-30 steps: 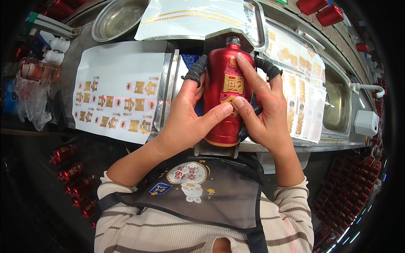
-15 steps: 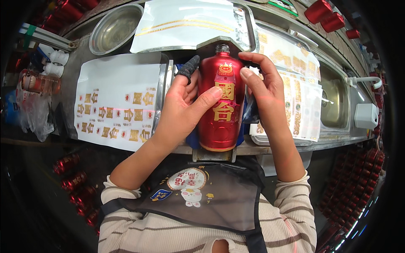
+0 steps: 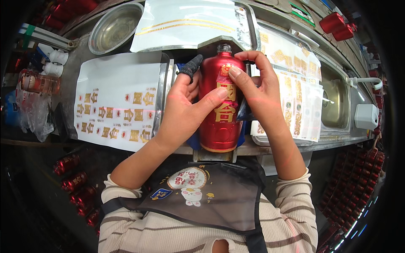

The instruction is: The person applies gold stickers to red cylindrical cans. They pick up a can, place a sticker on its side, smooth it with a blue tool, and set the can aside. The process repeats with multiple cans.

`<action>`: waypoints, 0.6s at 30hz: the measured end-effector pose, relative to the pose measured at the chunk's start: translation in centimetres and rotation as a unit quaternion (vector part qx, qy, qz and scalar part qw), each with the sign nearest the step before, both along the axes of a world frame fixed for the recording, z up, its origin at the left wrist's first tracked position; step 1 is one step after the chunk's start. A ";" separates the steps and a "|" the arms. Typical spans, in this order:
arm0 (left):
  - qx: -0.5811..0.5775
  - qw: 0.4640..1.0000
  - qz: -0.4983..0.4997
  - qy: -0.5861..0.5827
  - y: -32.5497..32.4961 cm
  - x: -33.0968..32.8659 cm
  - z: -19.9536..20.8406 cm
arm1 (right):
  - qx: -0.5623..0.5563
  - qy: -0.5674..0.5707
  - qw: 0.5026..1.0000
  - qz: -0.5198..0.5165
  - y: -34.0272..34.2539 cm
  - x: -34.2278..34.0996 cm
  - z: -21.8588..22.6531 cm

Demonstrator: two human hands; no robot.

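Presently, we look down on a red bottle [image 3: 218, 137], which is placed between our two hands. Its long axis runs from 12 o'clock to 6 o'clock, with the dark neck [image 3: 224, 49] at 12 and the base directed to our body. A metal stand [image 3: 215, 157] shows at 6 o'clock, just beyond the base; how much the bottle is tilted, we cannot tell.

Our left hand [image 3: 182, 107] is at 9 o'clock of the bottle and grasps it: the thumb lies across the front, with its tip on the upper gold character [image 3: 231, 93], and the other fingers are bent along the side, partly hidden. One of them wears a black finger cover [image 3: 192, 67] and points to 1 o'clock.

Our right hand [image 3: 261, 95] is at 2 o'clock. Its thumb touches the front beside the small gold emblem [image 3: 225, 68], and its forefinger is arched near the bottle's shoulder; whether the remaining fingers hold or are loose, we cannot tell. Most important seems this relation: the emblem lies at 10 o'clock from the right thumb tip, practically touching, so the right hand is the nearer one, while the left thumb rests lower.

Farther out, we see a white sheet [image 3: 122, 71] at 9 o'clock and a steel bowl [image 3: 100, 42] at 10 o'clock
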State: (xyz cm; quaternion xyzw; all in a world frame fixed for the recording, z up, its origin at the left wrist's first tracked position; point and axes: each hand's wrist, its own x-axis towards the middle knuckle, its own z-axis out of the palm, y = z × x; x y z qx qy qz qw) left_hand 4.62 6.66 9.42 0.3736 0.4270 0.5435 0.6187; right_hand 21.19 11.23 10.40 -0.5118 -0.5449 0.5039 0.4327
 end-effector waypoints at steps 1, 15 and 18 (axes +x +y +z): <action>0.000 1.000 0.001 0.000 0.0 0.0 0.0 | 0.003 0.001 1.000 0.000 0.1 0.0 -0.1; 0.010 1.000 -0.008 0.010 0.1 -0.3 -0.8 | 0.001 0.009 0.999 0.032 0.5 0.5 -0.2; -0.017 1.000 -0.010 -0.008 -1.3 -0.6 -0.9 | -0.033 0.039 0.999 0.015 -2.1 1.6 0.0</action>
